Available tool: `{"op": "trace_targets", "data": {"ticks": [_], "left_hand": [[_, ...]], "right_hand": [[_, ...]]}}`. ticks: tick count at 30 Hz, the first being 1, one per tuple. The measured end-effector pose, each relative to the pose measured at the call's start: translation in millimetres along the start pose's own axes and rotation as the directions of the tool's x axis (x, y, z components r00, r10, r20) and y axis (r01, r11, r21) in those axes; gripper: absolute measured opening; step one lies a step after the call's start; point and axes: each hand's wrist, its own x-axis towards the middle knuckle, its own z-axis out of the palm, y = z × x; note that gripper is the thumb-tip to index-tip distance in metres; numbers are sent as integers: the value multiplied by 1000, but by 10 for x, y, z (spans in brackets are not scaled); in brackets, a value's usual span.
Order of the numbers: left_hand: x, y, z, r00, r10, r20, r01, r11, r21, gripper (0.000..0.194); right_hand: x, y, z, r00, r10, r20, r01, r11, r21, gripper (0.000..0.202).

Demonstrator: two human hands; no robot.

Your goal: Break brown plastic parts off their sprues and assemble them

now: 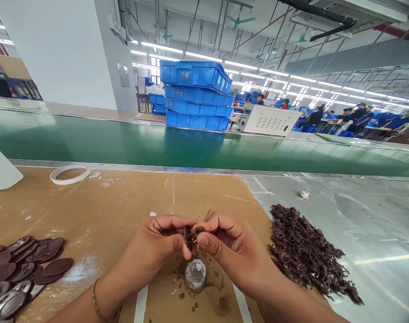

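— Hands, what have they got?

— My left hand [159,244] and right hand [226,244] meet over the middle of the table [359,224], fingers curled in, thumbs forward. Both pinch one small dark brown plastic piece [190,235] between the fingertips, so each hand is nearly closed on it. Two grips steady something that small, I'd judge.

— Directly under?

— A small clear round cap-like object [195,273] on the brown cardboard sheet [123,202], stained dark around it; close below so drips or crumbs land there, I'd guess.

— Further out?

— To my right, a heap of small dark brown bits [308,253]. To my left, flat dark brown oval discs [19,269], overlapping. Both within arm's reach. Beyond, a white tape ring [70,174], then the green conveyor belt [191,148].
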Motion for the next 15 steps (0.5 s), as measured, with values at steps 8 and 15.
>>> {"op": "trace_targets", "data": {"ticks": [8,15], "left_hand": [[12,-36,-11,999,-18,-47,17,999,-40,9],[4,-47,-9,998,-36,-51,33,998,-60,10]], "right_hand": [[-12,55,18,1000,-4,-9,4,1000,20,26],[-19,76,27,1000,25,10,-25,997,71,28]]}}
